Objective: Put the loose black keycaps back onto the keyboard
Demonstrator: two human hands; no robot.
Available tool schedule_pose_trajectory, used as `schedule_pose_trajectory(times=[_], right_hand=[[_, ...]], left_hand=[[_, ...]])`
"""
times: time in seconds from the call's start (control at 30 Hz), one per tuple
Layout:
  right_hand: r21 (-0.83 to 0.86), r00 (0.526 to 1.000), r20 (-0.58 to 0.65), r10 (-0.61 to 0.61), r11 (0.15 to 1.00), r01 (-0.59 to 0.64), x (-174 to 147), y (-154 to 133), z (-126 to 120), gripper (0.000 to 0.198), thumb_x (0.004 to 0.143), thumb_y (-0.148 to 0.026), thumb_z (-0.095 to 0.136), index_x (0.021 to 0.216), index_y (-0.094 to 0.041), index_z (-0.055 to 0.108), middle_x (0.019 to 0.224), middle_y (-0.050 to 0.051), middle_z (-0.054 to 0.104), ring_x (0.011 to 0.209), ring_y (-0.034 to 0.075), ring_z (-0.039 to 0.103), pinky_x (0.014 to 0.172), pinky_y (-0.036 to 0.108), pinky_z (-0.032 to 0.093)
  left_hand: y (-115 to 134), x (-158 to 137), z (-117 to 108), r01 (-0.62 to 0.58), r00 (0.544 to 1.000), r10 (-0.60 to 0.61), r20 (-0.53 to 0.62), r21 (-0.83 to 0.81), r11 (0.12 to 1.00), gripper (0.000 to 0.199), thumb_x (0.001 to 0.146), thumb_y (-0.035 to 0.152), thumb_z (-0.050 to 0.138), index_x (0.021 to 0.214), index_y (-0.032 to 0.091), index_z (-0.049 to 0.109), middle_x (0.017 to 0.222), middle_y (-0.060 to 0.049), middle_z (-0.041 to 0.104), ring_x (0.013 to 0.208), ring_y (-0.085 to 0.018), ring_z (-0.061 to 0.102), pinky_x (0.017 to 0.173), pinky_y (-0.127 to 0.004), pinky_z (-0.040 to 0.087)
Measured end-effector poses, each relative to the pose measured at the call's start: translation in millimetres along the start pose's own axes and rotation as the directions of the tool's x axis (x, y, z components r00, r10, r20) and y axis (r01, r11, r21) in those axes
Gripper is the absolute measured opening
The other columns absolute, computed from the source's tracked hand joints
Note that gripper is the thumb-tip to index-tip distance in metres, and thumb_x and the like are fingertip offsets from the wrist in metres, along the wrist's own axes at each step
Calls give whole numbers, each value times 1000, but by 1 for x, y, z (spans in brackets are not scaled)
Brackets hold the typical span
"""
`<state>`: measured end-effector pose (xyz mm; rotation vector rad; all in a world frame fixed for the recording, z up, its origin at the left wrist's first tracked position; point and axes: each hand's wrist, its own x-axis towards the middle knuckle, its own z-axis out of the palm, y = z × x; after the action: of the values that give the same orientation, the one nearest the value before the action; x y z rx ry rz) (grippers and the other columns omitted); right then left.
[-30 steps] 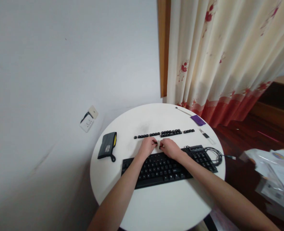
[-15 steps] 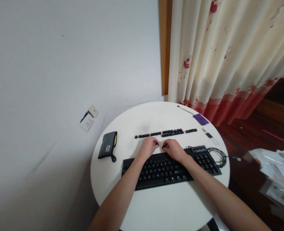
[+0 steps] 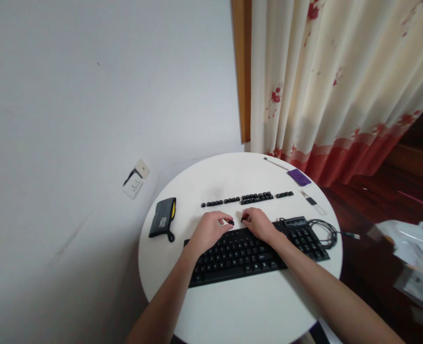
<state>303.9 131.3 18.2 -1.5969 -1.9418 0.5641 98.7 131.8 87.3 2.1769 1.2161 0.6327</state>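
Between the thumb and fingers of my left hand [image 3: 211, 228] is a small black keycap [image 3: 231, 222]. My right hand [image 3: 257, 221], closed in a pinch, grips another small dark keycap [image 3: 243, 219], mostly covered by the fingers. Both hands are over the far edge of a black keyboard [image 3: 233, 273], and my forearms hide parts of it. Just beyond the hands, several loose black keycaps [image 3: 257, 198] lie in rows on the white table.
A dark pouch [image 3: 161, 219] with a strap lies at the left of the round table [image 3: 247, 306]. Toward the right are a thin brush [image 3: 276, 164], a purple cloth [image 3: 298, 177], a keycap puller [image 3: 311, 201] and a coiled cable [image 3: 328, 233]. The wall borders the left side.
My left hand has moved slightly left and nearer, and its keycap shows more plainly. The right hand stays almost where it was. The view has shifted a little.
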Motion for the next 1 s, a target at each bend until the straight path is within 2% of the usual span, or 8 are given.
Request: schedule_pose_trajectory(times=[0.1,0.23,0.5,1.0], right_hand=[[-6,1000,14,12,1000,-12,0,1,1,7,80,-15,61,84,-17,67,84,6,67,76,16,60,72,23,41],[-8,1000,14,11,1000,-11,-1,0,-1,8,80,-15,61,85,-17,67,84,6,67,75,15,59,73,24,42],[11,1000,5,29,1000,-29,-2,-3,-3,7,80,-15,61,83,-17,66,81,5,67,72,15,60,70,24,42],[20,1000,-2,22,1000,-22,-2,-1,-1,6,79,-14,61,82,-18,65,80,4,66,73,15,59,71,24,42]], left_hand=[[-2,-21,5,35,999,-35,32,2,999,26,76,25,73,102,23,74,90,-1,75,79,-17,65,78,-29,50],[-9,-36,14,10,998,-14,54,69,998,17,78,24,72,94,24,76,87,-2,74,76,-18,64,77,-31,49],[-17,-39,25,-108,994,107,14,85,991,12,84,25,69,93,25,77,92,-3,74,87,-20,64,89,-37,47],[-14,-46,28,-94,994,96,-50,41,995,19,87,23,63,99,29,76,95,-2,72,89,-19,61,87,-36,47]])
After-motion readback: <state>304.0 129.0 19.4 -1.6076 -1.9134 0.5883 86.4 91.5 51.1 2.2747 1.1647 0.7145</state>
